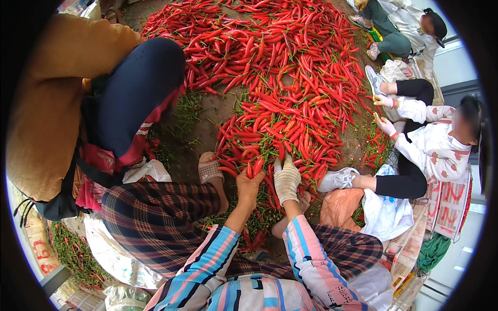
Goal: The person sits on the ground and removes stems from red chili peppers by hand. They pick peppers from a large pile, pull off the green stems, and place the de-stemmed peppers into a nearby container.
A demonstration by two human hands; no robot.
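My bare left hand [249,187] is at the near edge of a big heap of red chili peppers [295,112]. A few red chilies [255,167] are gripped in it, their tips pointing up between thumb and fingers. Just to its right, my right hand [287,182] wears a striped knit glove. Its fingertips reach into the heap beside a red chili [281,149]; whether they grip anything is hidden. Below both hands, green chili stems [260,221] lie between my feet, with several red chilies among them.
On my left a person sits close, their dark-clothed knee [142,93] rising beside the heap. To the right another person with gloved hands [385,126] sits near an orange plastic bag [340,206] and a white bag [389,217]. A third person [404,35] sits farther off.
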